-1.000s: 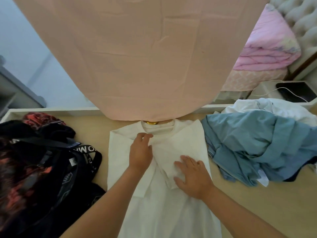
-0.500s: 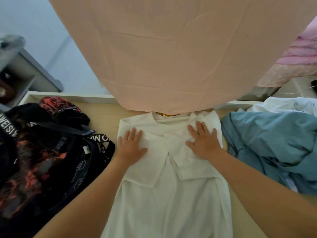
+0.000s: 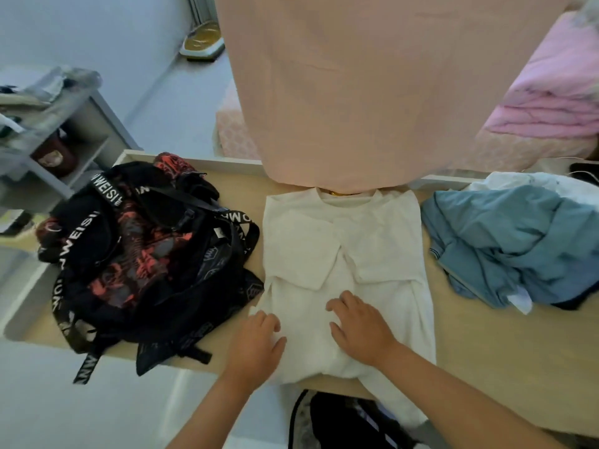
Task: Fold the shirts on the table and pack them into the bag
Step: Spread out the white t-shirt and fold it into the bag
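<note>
1. Shirt [image 3: 343,247] lies flat on the surface [image 3: 486,351], sleeves folded in, beside the bag [image 3: 146,254].
2. Left hand [image 3: 256,345] and right hand [image 3: 359,328] press spread on its lower half, probably flattening cloth before folding.

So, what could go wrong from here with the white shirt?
1. The white shirt hangs over the table's near edge, so it may slide off.
2. Its folded sleeves lie loose and could open during the next fold.
3. The bag's straps lie right beside the shirt and might catch in it.
</note>
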A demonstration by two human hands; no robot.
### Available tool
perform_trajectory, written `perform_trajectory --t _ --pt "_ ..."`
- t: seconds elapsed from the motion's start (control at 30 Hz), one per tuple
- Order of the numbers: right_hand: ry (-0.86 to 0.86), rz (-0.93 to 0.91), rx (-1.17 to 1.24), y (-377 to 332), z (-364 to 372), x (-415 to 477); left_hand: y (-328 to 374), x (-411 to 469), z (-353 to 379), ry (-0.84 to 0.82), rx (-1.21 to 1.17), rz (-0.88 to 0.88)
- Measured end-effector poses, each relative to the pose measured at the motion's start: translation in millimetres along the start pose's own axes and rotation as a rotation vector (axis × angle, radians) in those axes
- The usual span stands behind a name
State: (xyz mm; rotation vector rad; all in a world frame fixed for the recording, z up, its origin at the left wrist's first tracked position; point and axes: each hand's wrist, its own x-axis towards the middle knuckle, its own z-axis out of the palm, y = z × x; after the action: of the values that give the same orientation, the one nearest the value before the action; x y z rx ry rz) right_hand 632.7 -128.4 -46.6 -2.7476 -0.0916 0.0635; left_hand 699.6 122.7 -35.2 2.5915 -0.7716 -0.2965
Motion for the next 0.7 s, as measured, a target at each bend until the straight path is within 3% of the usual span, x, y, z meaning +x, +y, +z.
perform_trajectory --t 0.1,0.27,0.33,0.4,0.53,0.63,0.7 --pt "-0.184 0.025 0.000 -12 2 -42 -18 -51 3 -0.161 0.131 0.087" --pt "-0.235 0.139 -0.137 -4 9 -100 -33 -65 0 -0.222 0.313 0.074" --pt "-0.273 0.236 -0.197 -1 8 -111 -28 -64 -11 -0.292 0.295 0.060" --pt "-0.310 0.302 -0.204 -1 -5 -117 -25 -63 -21 -0.261 0.272 -0.003" --pt "-0.113 0.399 -0.282 2 -46 -113 -18 -43 -51 -0.019 0.243 -0.198" --pt "-0.006 0.502 -0.187 5 -78 -118 -5 -30 -73 -0.144 0.321 -0.312" --pt "-0.060 0.498 -0.110 8 -96 -118 6 -23 -79 -0.312 0.381 -0.301"
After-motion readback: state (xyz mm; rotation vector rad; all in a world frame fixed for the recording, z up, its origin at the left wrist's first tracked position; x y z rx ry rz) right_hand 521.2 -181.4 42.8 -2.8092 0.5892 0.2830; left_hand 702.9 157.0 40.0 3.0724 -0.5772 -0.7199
